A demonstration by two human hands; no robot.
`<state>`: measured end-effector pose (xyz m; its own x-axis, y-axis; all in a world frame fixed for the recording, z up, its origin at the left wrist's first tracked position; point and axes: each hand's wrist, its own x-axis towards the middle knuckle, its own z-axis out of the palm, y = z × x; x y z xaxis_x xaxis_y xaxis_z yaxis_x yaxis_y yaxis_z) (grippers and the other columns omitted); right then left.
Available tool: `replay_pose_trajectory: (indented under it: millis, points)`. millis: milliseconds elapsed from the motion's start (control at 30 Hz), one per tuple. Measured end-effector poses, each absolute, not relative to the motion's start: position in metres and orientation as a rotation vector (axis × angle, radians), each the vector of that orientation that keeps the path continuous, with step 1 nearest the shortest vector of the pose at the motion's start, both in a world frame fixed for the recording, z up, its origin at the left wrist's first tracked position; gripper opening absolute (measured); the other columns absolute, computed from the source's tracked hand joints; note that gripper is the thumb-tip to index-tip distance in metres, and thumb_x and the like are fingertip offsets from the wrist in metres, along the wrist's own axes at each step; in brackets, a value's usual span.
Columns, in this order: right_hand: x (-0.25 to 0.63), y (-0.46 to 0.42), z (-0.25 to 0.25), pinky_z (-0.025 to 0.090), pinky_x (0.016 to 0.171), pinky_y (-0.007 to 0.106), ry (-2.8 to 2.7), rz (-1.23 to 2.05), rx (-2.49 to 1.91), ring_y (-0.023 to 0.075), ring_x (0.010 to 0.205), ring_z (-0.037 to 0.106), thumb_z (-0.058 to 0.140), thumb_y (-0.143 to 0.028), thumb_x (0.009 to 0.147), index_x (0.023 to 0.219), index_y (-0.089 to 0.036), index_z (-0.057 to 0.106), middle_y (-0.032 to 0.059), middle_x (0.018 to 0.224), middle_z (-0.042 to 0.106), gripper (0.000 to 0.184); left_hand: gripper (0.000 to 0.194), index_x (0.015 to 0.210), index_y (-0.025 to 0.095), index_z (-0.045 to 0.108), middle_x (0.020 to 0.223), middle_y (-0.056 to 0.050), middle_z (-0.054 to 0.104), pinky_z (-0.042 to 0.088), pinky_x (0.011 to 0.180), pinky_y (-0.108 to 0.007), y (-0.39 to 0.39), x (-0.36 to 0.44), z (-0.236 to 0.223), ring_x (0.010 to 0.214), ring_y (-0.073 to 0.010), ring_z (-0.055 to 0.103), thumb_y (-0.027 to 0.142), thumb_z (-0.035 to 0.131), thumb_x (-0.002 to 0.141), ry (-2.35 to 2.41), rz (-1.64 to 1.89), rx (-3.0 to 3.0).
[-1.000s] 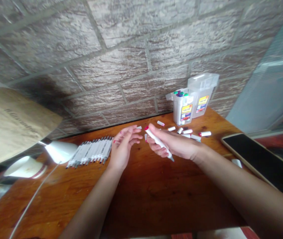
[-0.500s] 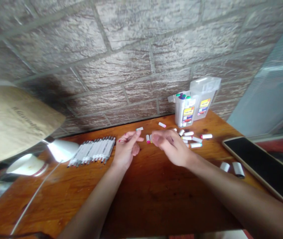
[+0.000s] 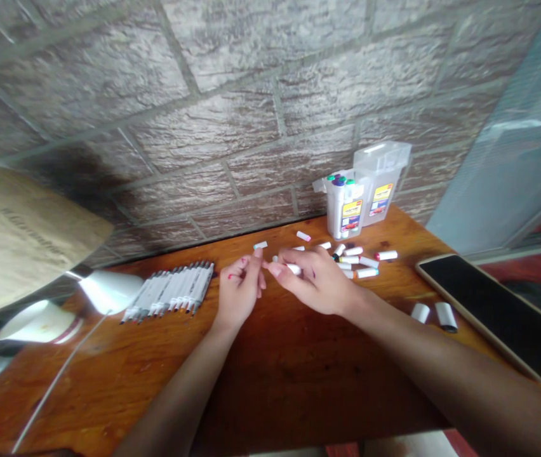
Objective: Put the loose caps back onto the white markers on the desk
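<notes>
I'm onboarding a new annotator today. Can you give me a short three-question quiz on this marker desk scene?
1. True or false: the row of markers lies to the left of the left hand.
2. Multiple choice: what lies at the right edge of the wooden table? A) a dark-screened tablet B) a book C) a keyboard
3. Short answer: what does the right hand hold in its grip?

Key
1. True.
2. A, the tablet.
3. A white marker, pinched in the fingers with its end toward the left hand's fingertips. Loose caps lie just beyond it, in front of the two clear marker boxes.
</notes>
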<state>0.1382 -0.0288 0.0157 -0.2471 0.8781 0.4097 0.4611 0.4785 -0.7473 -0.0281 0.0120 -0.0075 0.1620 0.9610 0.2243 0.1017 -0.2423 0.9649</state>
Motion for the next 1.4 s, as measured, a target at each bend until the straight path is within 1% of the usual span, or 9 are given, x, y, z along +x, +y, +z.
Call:
replay_pose_trajectory:
  millis: [133, 267, 367, 533, 700, 800, 933, 1200, 1400]
  points:
    - [0.134, -0.030, 0.013, 0.026, 0.059, 0.024, -2.004, 0.616, -1.116, 0.0093, 0.054, 0.045, 0.052, -0.054, 0.096, 0.076, -0.017, 0.063, 0.0003, 0.062, 0.057, 0.044, 0.057, 0.055, 0.016, 0.056, 0.051, 0.001, 0.054, 0.040, 0.051, -0.021, 0.006, -0.027, -0.006, 0.049, -0.0083, 0.049, 0.063, 0.064, 0.086, 1.004, 1.258, 1.705]
    - [0.129, -0.030, 0.009, 0.032, 0.063, 0.025, -2.043, 0.633, -1.149, 0.0124, 0.060, 0.054, 0.048, -0.059, 0.097, 0.079, -0.017, 0.063, 0.0025, 0.065, 0.060, 0.048, 0.059, 0.088, 0.015, 0.072, 0.080, -0.006, 0.072, 0.053, 0.073, -0.026, 0.006, -0.030, -0.005, 0.075, -0.0157, 0.067, 0.067, 0.045, 0.094, 0.984, 1.335, 1.598]
    - [0.127, -0.028, 0.005, 0.040, 0.071, 0.027, -1.998, 0.658, -1.137, 0.0165, 0.076, 0.063, 0.053, -0.060, 0.095, 0.099, -0.019, 0.065, 0.0049, 0.085, 0.070, 0.043, 0.071, 0.112, 0.017, 0.070, 0.107, -0.011, 0.075, 0.054, 0.093, -0.034, 0.006, -0.033, -0.009, 0.101, -0.0223, 0.070, 0.075, 0.035, 0.092, 0.789, 1.343, 1.564]
    - [0.123, -0.025, 0.000, 0.045, 0.102, 0.037, -1.880, 0.624, -1.047, 0.0261, 0.119, 0.060, 0.070, -0.059, 0.084, 0.123, -0.020, 0.058, 0.0126, 0.131, 0.063, 0.057, 0.080, 0.129, 0.021, 0.067, 0.132, -0.014, 0.066, 0.039, 0.117, -0.047, 0.002, -0.033, -0.013, 0.129, -0.0295, 0.058, 0.081, 0.033, 0.088, 0.557, 1.335, 1.736]
    - [0.123, -0.023, 0.006, 0.047, 0.101, 0.036, -1.737, 0.711, -1.019, 0.0219, 0.111, 0.062, 0.068, -0.047, 0.090, 0.110, -0.021, 0.064, 0.0075, 0.114, 0.068, 0.033, 0.077, 0.126, 0.023, 0.071, 0.155, -0.012, 0.046, 0.030, 0.124, -0.046, 0.001, -0.030, -0.013, 0.146, -0.0318, 0.041, 0.081, 0.039, 0.086, 0.642, 1.303, 1.823]
    - [0.123, -0.023, 0.010, 0.046, 0.104, 0.034, -1.691, 0.834, -0.886, 0.0192, 0.116, 0.061, 0.065, -0.040, 0.093, 0.108, -0.021, 0.065, 0.0061, 0.121, 0.067, 0.024, 0.068, 0.129, 0.028, 0.069, 0.166, -0.006, 0.026, 0.032, 0.124, -0.045, -0.001, -0.029, -0.015, 0.151, -0.0323, 0.033, 0.076, 0.047, 0.087, 0.671, 1.287, 1.793]
    - [0.125, -0.023, 0.014, 0.041, 0.114, 0.037, -1.656, 0.863, -0.829, 0.0210, 0.130, 0.055, 0.066, -0.042, 0.091, 0.107, -0.021, 0.069, 0.0078, 0.132, 0.063, 0.026, 0.058, 0.138, 0.033, 0.062, 0.169, -0.001, 0.018, 0.032, 0.125, -0.045, -0.005, -0.026, -0.014, 0.155, -0.0316, 0.024, 0.066, 0.051, 0.091, 0.554, 1.197, 1.734]
    - [0.139, -0.019, 0.016, 0.045, 0.113, 0.038, -1.804, 1.447, -0.662, 0.0192, 0.125, 0.061, 0.057, -0.048, 0.095, 0.108, -0.024, 0.075, 0.0018, 0.125, 0.071, 0.033, 0.061, 0.136, 0.024, 0.063, 0.147, -0.013, 0.055, 0.040, 0.120, -0.046, -0.010, -0.027, -0.010, 0.146, -0.0323, 0.041, 0.063, 0.058, 0.089, 0.424, 0.815, 1.704]
    - [0.135, -0.018, 0.006, 0.049, 0.105, 0.034, -1.774, 1.410, -0.745, 0.0190, 0.116, 0.064, 0.065, -0.040, 0.091, 0.102, -0.025, 0.076, 0.0011, 0.117, 0.072, 0.022, 0.052, 0.130, 0.023, 0.068, 0.131, -0.013, 0.066, 0.040, 0.118, -0.044, -0.006, -0.030, -0.010, 0.138, -0.0302, 0.050, 0.058, 0.055, 0.093, 0.484, 0.809, 1.740]
